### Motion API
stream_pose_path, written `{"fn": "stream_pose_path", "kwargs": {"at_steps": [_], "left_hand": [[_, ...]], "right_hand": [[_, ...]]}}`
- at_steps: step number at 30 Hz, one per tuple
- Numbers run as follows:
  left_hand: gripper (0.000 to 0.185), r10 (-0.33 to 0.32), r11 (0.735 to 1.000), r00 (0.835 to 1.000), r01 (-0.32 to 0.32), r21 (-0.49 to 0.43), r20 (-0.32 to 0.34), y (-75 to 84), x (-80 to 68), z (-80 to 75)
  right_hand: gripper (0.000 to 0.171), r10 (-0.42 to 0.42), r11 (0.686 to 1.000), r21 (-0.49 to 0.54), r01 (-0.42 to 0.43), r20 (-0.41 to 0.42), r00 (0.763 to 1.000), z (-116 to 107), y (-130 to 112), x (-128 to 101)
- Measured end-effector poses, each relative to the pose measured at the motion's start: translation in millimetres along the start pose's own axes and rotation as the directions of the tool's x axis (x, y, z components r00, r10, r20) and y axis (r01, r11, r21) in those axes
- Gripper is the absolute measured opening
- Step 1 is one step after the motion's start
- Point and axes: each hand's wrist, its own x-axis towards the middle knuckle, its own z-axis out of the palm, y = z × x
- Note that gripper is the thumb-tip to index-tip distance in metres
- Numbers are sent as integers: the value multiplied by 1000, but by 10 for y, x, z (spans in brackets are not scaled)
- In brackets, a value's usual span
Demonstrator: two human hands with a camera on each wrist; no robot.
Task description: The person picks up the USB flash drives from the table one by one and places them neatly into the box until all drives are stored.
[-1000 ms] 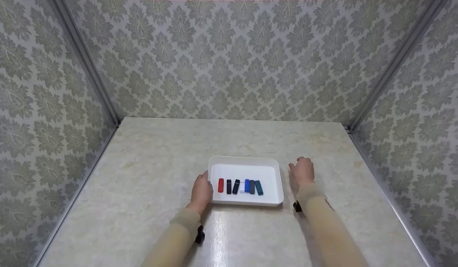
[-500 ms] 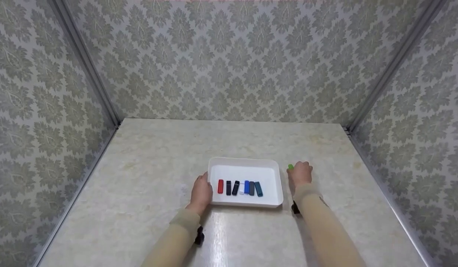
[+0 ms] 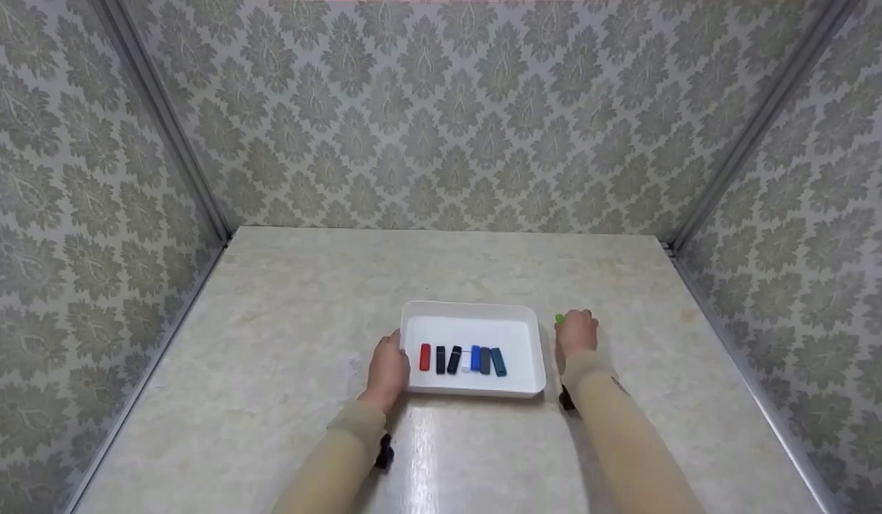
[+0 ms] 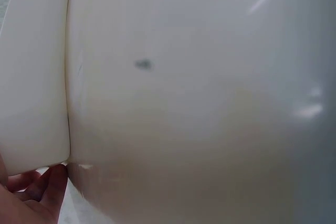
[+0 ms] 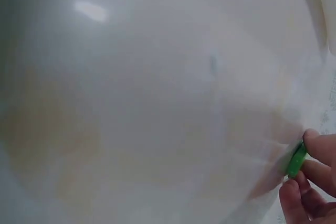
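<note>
At 3 o'clock of the white tray, just outside its rim, pinched a small green stick in the right hand. Showed only a sliver of that stick past the fingertips in the right wrist view, so looked a shallow hold, on one end rather than round the middle. At 9 o'clock, held the tray's rim with the left hand, fingers curled against the side wall and resting on the table.

Inside the tray, toward 6 o'clock, lay a row of sticks: red at the 9 o'clock end, then black ones, blue ones and a pale one, packed close, some touching.

Judged the likeliest trouble to be a slip. With so little of the green stick in the pinch, could have twisted or dropped out and skidded off across the glossy table. Judged a second risk at the tray's raised rim, right beside the green stick: could have clipped it with the stick's free end and knocked it loose. Also could have scattered the tightly packed row with one careless knuckle, or shoved the light tray sideways had the left hand's hold loosened.
</note>
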Motion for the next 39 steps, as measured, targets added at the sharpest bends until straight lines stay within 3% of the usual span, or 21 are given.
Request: {"fn": "stream_pose_path", "kwargs": {"at_steps": [12,25,32,39], "left_hand": [[47,-22,1000,1000,22,13,9,12,-9,7],[45,20,1000,1000,-20,-1,-13,5,1,9],[45,0,1000,1000,0,-23,0,12,-19,-2],[44,22,1000,1000,-22,-15,-8,7,-8,-5]], "right_hand": [[31,42,999,23,-42,14,999,-11,-1,-8],[34,44,998,54,-45,12,999,-25,0,-43],[34,2,994,106,-2,5,1000,-79,8,-90],[29,48,988,145,-49,13,999,-115,-17,-111]]}}
